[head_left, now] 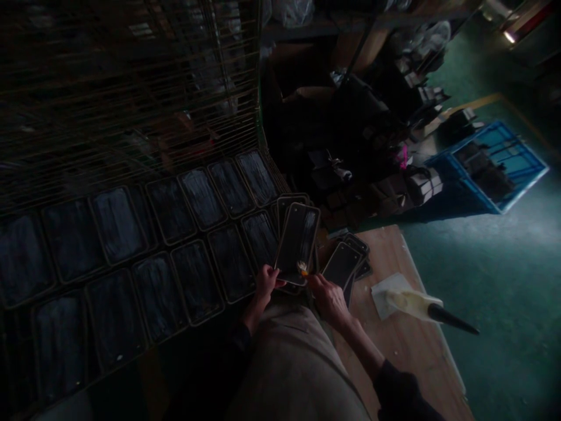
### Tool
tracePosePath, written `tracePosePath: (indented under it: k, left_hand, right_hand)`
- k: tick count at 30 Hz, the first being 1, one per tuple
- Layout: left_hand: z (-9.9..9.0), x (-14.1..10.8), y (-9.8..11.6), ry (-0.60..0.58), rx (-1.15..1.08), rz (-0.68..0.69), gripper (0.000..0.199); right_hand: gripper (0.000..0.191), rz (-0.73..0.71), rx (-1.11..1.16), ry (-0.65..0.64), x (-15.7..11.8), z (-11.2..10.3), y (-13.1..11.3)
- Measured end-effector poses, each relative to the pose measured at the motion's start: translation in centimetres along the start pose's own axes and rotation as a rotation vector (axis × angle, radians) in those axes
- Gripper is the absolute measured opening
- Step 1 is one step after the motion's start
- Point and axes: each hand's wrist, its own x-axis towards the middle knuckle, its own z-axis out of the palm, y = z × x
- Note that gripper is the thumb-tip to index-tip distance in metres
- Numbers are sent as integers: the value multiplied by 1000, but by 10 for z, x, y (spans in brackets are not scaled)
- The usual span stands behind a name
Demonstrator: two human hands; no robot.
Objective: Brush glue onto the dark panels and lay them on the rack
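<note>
My left hand [267, 282] pinches the lower left corner of a dark rectangular panel [294, 237] with a pale rim. My right hand [328, 297] is closed on a small brush [302, 268] with an orange handle, its pale tip on the panel's lower right part. A whitish streak runs down the panel's right side. More such panels lie beneath it. To the left, rows of similar panels [199, 280] with whitish smears rest on a wire rack.
Dark panels [343, 263] are stacked on a wooden board [407, 351], beside a pale bottle with a black nozzle [421, 307]. A blue crate [482, 202] stands at the right. Wire mesh [245, 126] rises behind the rack, near boxes and wrapped bundles.
</note>
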Motion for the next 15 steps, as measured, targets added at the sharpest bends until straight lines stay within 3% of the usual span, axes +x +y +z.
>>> tracePosePath:
  k: [3,6,11,15]
  left_hand:
    - [-1,2,-1,8,-18,-1,29]
    - [-4,3,-2,-34,-29,2,29]
    - [-8,4,-1,-88,41,52,19]
    - [-9,5,2,-115,59,81,18]
  right_hand:
    - [23,1,157,-25,-9,-1,-9]
    - [25,10,362,-10,0,-4,-6]
    - [28,8,425,32,52,-10,27]
    - [30,26,301,246,100,-24,49]
